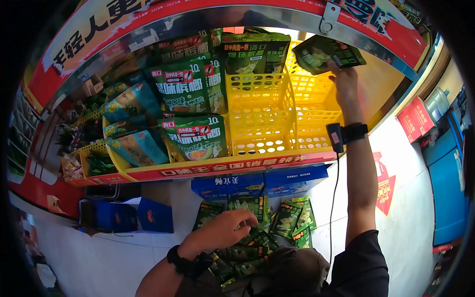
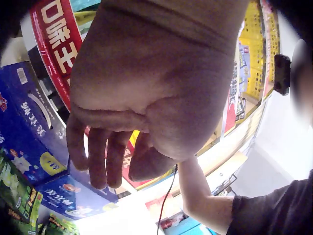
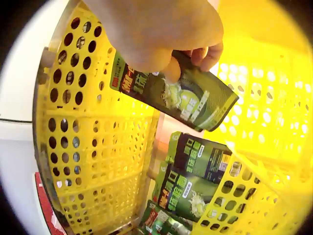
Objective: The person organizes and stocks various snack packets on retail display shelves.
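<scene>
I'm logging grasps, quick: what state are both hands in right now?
Left hand: open, fingers loosely bent, holding nothing.
Right hand: holding a flat, dark-green printed plastic pouch.

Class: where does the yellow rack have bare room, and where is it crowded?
Bare: front yellow compartments, right of the large green bag, behind the red strip. Crowded: left, with blue bags; rear middle, with green pouches.

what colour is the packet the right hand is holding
The packet is mostly dark green, showing best in the right wrist view.
</scene>
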Demonstrator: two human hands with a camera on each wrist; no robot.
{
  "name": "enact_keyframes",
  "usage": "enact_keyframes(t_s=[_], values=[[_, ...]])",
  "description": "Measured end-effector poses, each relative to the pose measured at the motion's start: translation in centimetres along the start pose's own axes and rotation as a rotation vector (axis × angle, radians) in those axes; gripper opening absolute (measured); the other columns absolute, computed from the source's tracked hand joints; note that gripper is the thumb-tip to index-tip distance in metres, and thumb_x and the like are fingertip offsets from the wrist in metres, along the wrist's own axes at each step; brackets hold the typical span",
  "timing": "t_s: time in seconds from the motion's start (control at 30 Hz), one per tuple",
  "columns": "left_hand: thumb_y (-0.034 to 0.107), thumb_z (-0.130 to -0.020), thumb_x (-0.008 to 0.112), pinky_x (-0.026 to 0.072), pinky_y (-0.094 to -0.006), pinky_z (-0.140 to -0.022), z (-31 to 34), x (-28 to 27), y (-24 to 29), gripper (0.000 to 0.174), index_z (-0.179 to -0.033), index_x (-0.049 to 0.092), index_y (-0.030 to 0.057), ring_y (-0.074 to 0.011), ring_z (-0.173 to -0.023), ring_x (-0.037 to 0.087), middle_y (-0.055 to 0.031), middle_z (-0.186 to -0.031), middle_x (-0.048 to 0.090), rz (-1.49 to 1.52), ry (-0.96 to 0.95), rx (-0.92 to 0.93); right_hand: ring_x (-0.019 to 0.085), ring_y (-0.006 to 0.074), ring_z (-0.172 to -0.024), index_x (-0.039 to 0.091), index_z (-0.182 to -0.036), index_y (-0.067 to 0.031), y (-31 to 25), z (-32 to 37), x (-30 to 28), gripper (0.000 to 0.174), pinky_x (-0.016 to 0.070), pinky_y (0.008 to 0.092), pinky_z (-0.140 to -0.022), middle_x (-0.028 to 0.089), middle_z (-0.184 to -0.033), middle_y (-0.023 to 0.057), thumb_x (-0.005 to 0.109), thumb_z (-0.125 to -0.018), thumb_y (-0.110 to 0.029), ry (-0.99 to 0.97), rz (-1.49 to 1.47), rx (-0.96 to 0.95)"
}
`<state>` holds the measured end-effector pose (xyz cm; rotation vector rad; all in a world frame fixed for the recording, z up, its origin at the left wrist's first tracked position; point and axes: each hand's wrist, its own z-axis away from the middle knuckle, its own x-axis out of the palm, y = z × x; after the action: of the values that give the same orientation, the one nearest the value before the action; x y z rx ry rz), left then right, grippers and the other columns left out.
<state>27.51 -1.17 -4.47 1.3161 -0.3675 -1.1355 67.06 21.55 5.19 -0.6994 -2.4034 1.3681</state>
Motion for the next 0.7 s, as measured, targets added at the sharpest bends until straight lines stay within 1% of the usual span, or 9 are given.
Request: enact_keyframes(t_s=[0.1, 0.17, 0.2, 0.27, 0.43, 0.53, 0.6, 0.67, 0.7], values=[[0.017, -0.094, 0.054, 0.0492, -0.0372, -0.088, -0.1, 0.5, -0.8, 0.028, -0.117, 0.06, 0.0018, -0.0259, -0.1, 0.062, -0.0143, -0.11, 0.063, -0.038, -0.048, -0.018, 0.061, 0.0128, -0.088, 0.064, -0.114, -0.0035, 3.5, -4.0, 0.2, 0.032, 0.0461, 0.0307, -0.073, 0.069, -0.104, 0.0042, 0.071, -0.087, -0.018, 0.022, 0.086, -0.18], [0.019, -0.094, 0.053, 0.0491, -0.038, -0.089, 0.2, 1.2, -2.1, 0.03, -0.118, 0.06, 0.0017, -0.0275, -0.1, 0.062, -0.0147, -0.11, 0.063, -0.079, -0.097, -0.038, 0.063, 0.0178, -0.095, 0.063, -0.113, 0.0034, 7.4, -7.4, 0.8, 0.038, 0.0509, 0.0337, -0.077, 0.068, -0.099, 0.0096, 0.073, -0.083, -0.017, -0.384, 0.252, -0.109], [0.02, -0.094, 0.053, 0.0489, -0.0387, -0.089, 0.4, 1.8, -3.3, 0.031, -0.118, 0.06, 0.002, -0.0285, -0.101, 0.062, -0.0151, -0.11, 0.063, -0.101, -0.138, -0.08, 0.062, 0.0196, -0.093, 0.056, -0.12, 0.0085, 4.4, -6.4, 1.8, 0.052, 0.0512, 0.0337, -0.079, 0.065, -0.105, 0.0143, 0.075, -0.079, -0.018, -0.472, 0.322, 0.182], [0.021, -0.093, 0.054, 0.0488, -0.0393, -0.09, 1.2, 2.7, -5.0, 0.032, -0.118, 0.06, 0.0023, -0.0295, -0.102, 0.062, -0.0154, -0.111, 0.063, -0.12, -0.189, -0.133, 0.063, 0.0223, -0.091, 0.048, -0.126, 0.012, 4.4, -5.2, 4.3, 0.065, 0.0518, 0.0334, -0.08, 0.062, -0.111, 0.0193, 0.076, -0.076, -0.019, -0.054, 0.159, 0.126], [0.022, -0.09, 0.058, 0.0502, -0.0405, -0.086, 2.3, 4.1, -9.8, 0.033, -0.117, 0.06, 0.0026, -0.0291, -0.099, 0.064, -0.0148, -0.105, 0.065, -0.108, -0.327, -0.319, 0.064, 0.0235, -0.092, 0.048, -0.128, 0.0055, 5.5, -2.3, 2.3, 0.067, 0.053, 0.032, -0.081, 0.062, -0.112, 0.0199, 0.078, -0.074, -0.02, -0.073, 0.201, 0.107], [0.023, -0.086, 0.065, 0.0513, -0.0403, -0.081, 1.8, 6.0, -21.3, 0.038, -0.118, 0.059, 0.0037, -0.0275, -0.096, 0.065, -0.0134, -0.1, 0.067, -0.165, -0.362, -0.23, 0.064, 0.0194, -0.103, 0.057, -0.123, 0.0003, 4.8, 3.0, -3.4, 0.032, 0.051, 0.0308, -0.089, 0.064, -0.117, 0.0118, 0.055, -0.094, -0.011, -0.477, 0.093, -0.054], [0.031, -0.087, 0.068, 0.0475, -0.0452, -0.093, -0.3, 4.6, -21.5, 0.058, -0.133, 0.048, 0.0014, -0.0345, -0.113, 0.058, -0.0197, -0.123, 0.059, -0.407, -0.366, -0.469, 0.061, 0.0171, -0.1, 0.063, -0.109, -0.0016, -1.1, 8.7, -5.7, 0.02, 0.0464, 0.0282, -0.087, 0.064, -0.112, 0.0078, 0.057, -0.093, -0.012, -0.669, 0.364, -0.273], [0.037, -0.088, 0.069, 0.0449, -0.0468, -0.099, -2.2, 4.5, -22.0, 0.071, -0.141, 0.041, -0.0003, -0.0374, -0.123, 0.052, -0.0228, -0.135, 0.052, -0.439, -0.359, -0.56, 0.062, 0.0168, -0.098, 0.063, -0.107, -0.0014, -3.6, 15.7, -6.9, 0.02, 0.0472, 0.0293, -0.086, 0.065, -0.104, 0.0072, 0.061, -0.09, -0.01, -0.951, 0.105, -0.031], [0.04, -0.087, 0.07, 0.0403, -0.0473, -0.104, -3.7, 6.0, -23.3, 0.08, -0.145, 0.034, -0.0022, -0.0391, -0.129, 0.046, -0.0248, -0.142, 0.045, -0.424, -0.199, -0.492, 0.064, 0.0151, -0.095, 0.063, -0.107, -0.0003, -3.1, 21.0, -8.4, 0.017, 0.0509, 0.0282, -0.086, 0.066, -0.104, 0.0065, 0.063, -0.091, -0.006, -1.34, -0.093, 0.292]])
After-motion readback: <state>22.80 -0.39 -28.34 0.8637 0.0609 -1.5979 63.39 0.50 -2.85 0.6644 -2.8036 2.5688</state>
